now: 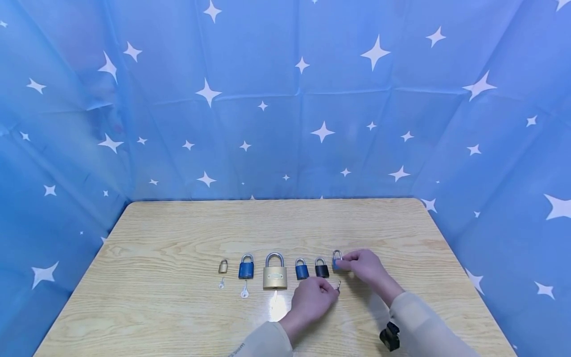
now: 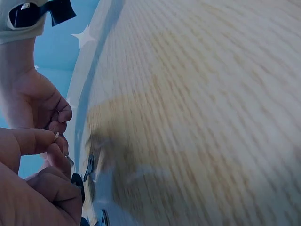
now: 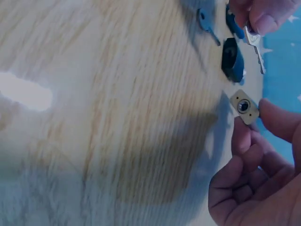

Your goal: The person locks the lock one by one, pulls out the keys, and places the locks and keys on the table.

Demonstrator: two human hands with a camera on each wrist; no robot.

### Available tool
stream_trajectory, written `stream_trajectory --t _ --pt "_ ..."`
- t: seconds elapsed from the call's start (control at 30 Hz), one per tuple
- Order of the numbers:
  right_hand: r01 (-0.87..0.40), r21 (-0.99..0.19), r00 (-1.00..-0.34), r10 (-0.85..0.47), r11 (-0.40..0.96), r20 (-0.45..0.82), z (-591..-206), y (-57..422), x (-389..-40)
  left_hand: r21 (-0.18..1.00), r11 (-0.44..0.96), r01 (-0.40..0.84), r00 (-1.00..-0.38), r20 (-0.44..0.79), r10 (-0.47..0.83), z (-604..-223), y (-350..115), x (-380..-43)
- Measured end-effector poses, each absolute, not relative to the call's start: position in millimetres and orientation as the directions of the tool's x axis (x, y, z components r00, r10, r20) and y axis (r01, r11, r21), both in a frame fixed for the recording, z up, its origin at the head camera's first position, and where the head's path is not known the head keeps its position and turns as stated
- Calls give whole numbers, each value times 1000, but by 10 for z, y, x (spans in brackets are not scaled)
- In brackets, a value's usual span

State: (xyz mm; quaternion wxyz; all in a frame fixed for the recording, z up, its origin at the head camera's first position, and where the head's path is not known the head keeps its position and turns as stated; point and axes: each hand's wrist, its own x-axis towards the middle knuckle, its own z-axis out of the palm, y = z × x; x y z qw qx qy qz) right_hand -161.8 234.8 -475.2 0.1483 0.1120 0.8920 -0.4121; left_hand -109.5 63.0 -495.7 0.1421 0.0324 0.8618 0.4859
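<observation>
At the right end of a row of padlocks, my right hand (image 1: pixel 367 266) pinches a small blue padlock (image 1: pixel 335 263) between thumb and fingers, its shackle pointing away. In the right wrist view the padlock's brass underside (image 3: pixel 243 106) with its keyhole faces the key. My left hand (image 1: pixel 314 299) pinches a small silver key (image 3: pixel 256 51) by its head. The key's blade sticks out past the fingertips, apart from the padlock. A black padlock (image 1: pixel 321 268) stands just left of the held one. In the right wrist view another key (image 3: pixel 207 26) lies on the table.
Further left stand a blue padlock (image 1: pixel 302 269), a large brass padlock (image 1: pixel 274 276), a bigger blue padlock (image 1: pixel 246 268) and a tiny brass padlock (image 1: pixel 223 267). Keys lie before two of them: a larger key (image 1: pixel 245 290) and a small key (image 1: pixel 221 283). A starry blue curtain (image 1: pixel 285 148) surrounds the wooden table (image 1: pixel 156 307).
</observation>
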Motion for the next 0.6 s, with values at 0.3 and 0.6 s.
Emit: stream_trajectory --t 0.3,0.6 --pt "295 -634 -935 78 715 -346 -4752 2395 -1607 835 537 -122 -960 -236 149 -4945 717 -1059" --pt "256 -554 -940 71 792 -333 -4739 2412 -1613 850 499 -168 -956 -263 126 -4978 796 -1064"
